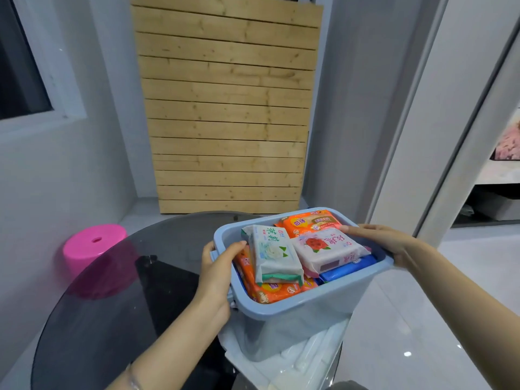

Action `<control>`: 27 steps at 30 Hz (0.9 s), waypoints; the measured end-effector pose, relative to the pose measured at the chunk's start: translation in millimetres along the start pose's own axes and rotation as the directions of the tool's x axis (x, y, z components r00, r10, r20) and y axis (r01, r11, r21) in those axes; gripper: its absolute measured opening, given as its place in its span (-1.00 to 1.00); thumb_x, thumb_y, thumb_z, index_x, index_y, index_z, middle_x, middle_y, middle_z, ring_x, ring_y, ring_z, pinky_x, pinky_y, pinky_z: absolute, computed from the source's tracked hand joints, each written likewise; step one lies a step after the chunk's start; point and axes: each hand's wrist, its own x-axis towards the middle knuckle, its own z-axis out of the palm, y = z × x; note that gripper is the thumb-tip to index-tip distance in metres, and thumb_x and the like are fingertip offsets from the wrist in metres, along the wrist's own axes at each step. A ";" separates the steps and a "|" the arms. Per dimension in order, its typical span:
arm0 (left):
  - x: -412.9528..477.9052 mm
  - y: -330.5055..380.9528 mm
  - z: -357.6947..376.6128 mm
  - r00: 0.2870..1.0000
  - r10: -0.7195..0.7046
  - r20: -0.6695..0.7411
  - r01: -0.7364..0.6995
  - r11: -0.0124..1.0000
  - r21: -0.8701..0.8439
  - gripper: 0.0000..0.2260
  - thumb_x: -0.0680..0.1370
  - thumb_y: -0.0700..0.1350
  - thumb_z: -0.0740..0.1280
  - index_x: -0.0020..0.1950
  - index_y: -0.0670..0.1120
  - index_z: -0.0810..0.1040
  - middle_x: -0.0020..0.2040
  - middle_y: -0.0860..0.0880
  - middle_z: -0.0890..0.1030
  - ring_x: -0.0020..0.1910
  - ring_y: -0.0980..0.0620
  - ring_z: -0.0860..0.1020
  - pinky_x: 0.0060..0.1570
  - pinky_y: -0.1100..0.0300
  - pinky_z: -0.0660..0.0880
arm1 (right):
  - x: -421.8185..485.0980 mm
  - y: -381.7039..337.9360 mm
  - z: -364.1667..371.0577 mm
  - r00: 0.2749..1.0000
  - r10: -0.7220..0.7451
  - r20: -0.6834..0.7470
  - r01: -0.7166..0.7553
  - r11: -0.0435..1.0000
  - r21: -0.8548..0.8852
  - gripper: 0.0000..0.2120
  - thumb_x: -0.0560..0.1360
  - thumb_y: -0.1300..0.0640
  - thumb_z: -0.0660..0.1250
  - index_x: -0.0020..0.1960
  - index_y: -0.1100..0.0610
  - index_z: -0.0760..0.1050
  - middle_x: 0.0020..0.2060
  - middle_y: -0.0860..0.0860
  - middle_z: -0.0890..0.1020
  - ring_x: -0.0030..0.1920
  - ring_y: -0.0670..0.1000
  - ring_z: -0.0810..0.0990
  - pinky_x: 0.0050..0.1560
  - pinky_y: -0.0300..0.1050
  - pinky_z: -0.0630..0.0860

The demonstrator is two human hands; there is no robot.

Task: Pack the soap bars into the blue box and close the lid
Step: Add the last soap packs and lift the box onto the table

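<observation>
The blue box (304, 311) is open and tilted toward me, held above the right part of a round dark glass table (107, 319). Several wrapped soap bars fill it: a white-green bar (274, 256), a pink rose bar (327, 250), orange bars (308, 222) and a blue bar (347, 270). My left hand (218, 277) grips the box's left rim, thumb over the edge. My right hand (391, 243) holds the right rim, fingers touching the pink bar. A translucent white lid (292, 361) lies under the box on the table.
A pink plastic stool (92, 243) stands on the floor left of the table. A slatted wooden panel (228, 108) leans against the far wall. A window is at the left, a doorway at the right. The floor is pale tile.
</observation>
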 end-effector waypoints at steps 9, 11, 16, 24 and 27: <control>8.1 17.6 -10.1 0.998 -0.022 0.053 0.022 1.000 -0.006 -0.54 0.39 0.09 0.44 0.25 0.09 0.42 0.00 -0.14 0.63 -0.04 -0.14 0.64 0.00 -0.12 0.59 | -18.8 -2.9 14.2 0.995 0.007 -0.096 0.004 0.993 0.114 -0.17 0.08 -0.18 0.47 0.26 0.19 0.46 0.13 0.21 0.62 0.11 0.23 0.61 -0.08 0.08 0.61; 11.7 29.8 -18.1 0.997 -0.018 0.078 0.016 1.000 0.018 -0.48 0.34 0.14 0.47 0.26 0.11 0.44 0.03 -0.15 0.63 -0.03 -0.15 0.64 0.04 -0.15 0.57 | -19.1 -6.6 17.7 0.994 -0.002 -0.113 0.017 0.992 0.127 -0.01 -0.08 -0.23 0.53 0.25 0.20 0.47 0.15 0.21 0.61 0.13 0.24 0.59 0.07 0.17 0.58; 35.1 67.8 -58.2 0.992 -0.020 0.124 0.019 1.000 0.011 -0.28 0.10 0.16 0.60 0.22 0.11 0.51 0.11 -0.18 0.66 0.05 -0.21 0.65 0.12 -0.25 0.52 | -28.7 -51.1 49.0 0.985 -0.098 -0.144 0.117 0.985 0.129 -0.23 0.10 -0.20 0.55 0.17 0.21 0.53 0.10 0.18 0.62 0.10 0.21 0.60 0.17 0.18 0.53; 87.8 118.5 -164.3 0.991 -0.077 0.113 0.078 0.997 -0.001 -0.14 0.10 0.18 0.62 0.35 0.07 0.43 0.26 -0.19 0.57 0.19 -0.26 0.57 0.26 -0.23 0.42 | -9.4 -95.0 154.1 0.986 -0.124 -0.109 0.147 0.960 0.239 -0.38 0.23 -0.16 0.52 0.09 0.26 0.53 -0.08 0.16 0.65 -0.20 0.07 0.61 -0.26 -0.08 0.54; 98.9 125.8 -200.5 0.993 -0.059 0.099 0.058 0.998 0.012 -0.14 0.10 0.16 0.62 0.36 0.06 0.43 0.24 -0.22 0.59 0.18 -0.26 0.58 0.26 -0.24 0.42 | 7.0 -102.3 197.0 0.992 -0.105 -0.066 0.119 0.954 0.277 -0.22 0.20 -0.18 0.53 0.25 0.26 0.45 0.04 0.19 0.63 -0.15 0.08 0.60 -0.12 -0.04 0.57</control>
